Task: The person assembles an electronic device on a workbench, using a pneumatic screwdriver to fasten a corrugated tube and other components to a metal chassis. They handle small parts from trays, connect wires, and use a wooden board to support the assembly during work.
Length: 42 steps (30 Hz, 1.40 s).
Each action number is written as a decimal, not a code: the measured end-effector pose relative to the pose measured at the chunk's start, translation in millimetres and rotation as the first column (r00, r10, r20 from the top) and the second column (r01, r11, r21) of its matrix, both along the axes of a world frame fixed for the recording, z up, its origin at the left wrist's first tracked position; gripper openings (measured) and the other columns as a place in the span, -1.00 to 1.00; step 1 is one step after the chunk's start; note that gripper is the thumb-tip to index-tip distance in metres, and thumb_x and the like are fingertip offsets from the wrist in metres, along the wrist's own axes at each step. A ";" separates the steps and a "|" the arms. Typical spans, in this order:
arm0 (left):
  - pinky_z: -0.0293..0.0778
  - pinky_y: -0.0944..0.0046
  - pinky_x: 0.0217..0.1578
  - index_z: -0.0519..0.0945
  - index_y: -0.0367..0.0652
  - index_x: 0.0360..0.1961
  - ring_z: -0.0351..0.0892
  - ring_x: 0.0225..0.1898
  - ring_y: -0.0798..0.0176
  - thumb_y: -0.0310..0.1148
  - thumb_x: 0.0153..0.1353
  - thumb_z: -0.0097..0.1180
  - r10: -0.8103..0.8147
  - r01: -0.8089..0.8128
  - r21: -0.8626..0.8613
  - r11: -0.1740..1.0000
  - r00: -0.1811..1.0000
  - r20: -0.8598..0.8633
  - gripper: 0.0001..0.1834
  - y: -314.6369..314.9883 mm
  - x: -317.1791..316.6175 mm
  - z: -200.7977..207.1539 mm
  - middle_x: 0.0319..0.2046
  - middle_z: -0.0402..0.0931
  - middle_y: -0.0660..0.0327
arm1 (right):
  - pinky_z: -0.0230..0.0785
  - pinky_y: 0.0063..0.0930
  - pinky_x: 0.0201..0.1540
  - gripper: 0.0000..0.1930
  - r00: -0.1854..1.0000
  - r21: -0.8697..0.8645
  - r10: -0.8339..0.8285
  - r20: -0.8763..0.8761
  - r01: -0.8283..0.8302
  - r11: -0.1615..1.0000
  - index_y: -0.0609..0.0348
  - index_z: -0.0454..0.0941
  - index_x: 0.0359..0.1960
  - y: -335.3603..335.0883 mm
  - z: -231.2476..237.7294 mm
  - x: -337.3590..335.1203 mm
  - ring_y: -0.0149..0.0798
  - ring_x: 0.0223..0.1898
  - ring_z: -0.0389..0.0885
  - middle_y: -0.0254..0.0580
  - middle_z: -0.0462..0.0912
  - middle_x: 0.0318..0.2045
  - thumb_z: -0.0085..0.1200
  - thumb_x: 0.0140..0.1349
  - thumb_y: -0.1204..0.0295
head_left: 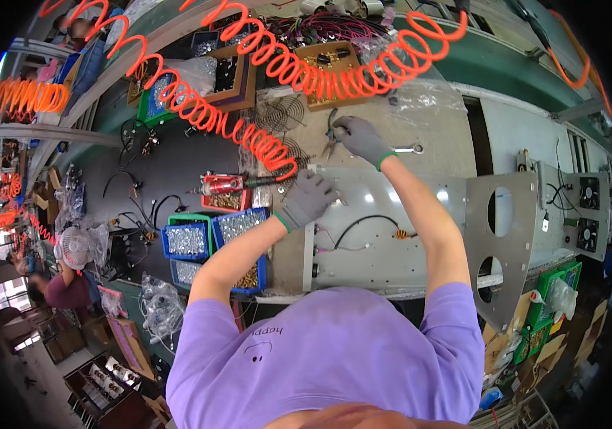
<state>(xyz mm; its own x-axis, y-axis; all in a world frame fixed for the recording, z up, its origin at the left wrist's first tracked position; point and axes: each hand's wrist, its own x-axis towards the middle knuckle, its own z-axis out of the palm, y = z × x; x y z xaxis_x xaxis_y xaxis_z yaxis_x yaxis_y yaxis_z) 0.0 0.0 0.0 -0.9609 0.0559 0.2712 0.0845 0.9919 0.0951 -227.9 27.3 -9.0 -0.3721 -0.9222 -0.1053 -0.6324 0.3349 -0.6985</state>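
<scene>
My right hand point(364, 141), in a grey glove, is at the far side of the bench. Its curled fingertips meet the handle of a pair of pliers point(329, 143), whose jaws point toward me. My left hand point(308, 199), gloved too, bends its fingers over the left edge of a grey metal panel point(420, 247). Something small and shiny shows at those fingertips, too small to name. A black cable point(359, 224) with a copper-coloured coil lies on the panel. Right of the pliers is a wrench point(409, 149). A red power tool point(224, 184) lies left of my left hand.
Orange coiled air hoses point(320, 82) hang across the far side. Blue bins of screws point(240, 227) stand at the left, and a cardboard box of brass parts point(329, 68) at the back. An upright plate with large holes point(502, 247) and a unit with fans point(589, 193) stand right.
</scene>
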 end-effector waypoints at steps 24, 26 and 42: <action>0.20 0.04 -0.07 0.57 0.21 -0.29 0.38 -0.29 0.32 -0.31 -0.10 0.04 0.129 -0.098 0.263 0.960 0.987 -0.101 -0.73 -32.4 -20.4 -30.9 -0.41 0.40 0.43 | 0.39 -0.26 -0.10 -0.72 0.973 0.237 0.041 -0.227 0.015 0.972 0.16 0.53 -0.12 -153.1 -71.6 -81.6 -0.07 -0.18 0.55 -0.05 0.60 -0.22 -0.05 0.15 0.37; 0.20 0.03 -0.07 0.56 0.19 -0.30 0.37 -0.31 0.32 -0.33 -0.14 0.07 0.127 -0.089 0.291 0.953 0.985 -0.115 -0.71 -31.8 -21.4 -36.0 -0.42 0.39 0.42 | 0.40 -0.27 -0.10 -0.72 0.975 0.216 0.032 -0.221 0.017 0.976 0.17 0.53 -0.12 -148.0 -70.8 -82.1 -0.08 -0.18 0.55 -0.06 0.60 -0.23 -0.04 0.15 0.38; 0.20 0.07 -0.06 0.54 0.22 -0.28 0.39 -0.32 0.33 -0.30 -0.19 0.10 0.168 -0.123 0.348 0.929 0.981 -0.099 -0.67 -33.1 -21.1 -40.2 -0.39 0.46 0.50 | 0.42 -0.36 -0.16 -0.74 0.978 0.150 -0.045 -0.203 0.076 0.986 0.21 0.52 -0.13 -193.8 -79.6 -106.1 -0.18 -0.25 0.55 -0.13 0.59 -0.26 0.00 0.15 0.41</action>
<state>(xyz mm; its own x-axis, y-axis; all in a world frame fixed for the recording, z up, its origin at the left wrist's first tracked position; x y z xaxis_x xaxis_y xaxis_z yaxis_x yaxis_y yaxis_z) -21.1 -33.1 -40.2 -0.9086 -0.1984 0.3676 -0.0252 0.9045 0.4257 -334.0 -166.6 -88.6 -0.4545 -0.8754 -0.1649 -0.7283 0.4717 -0.4971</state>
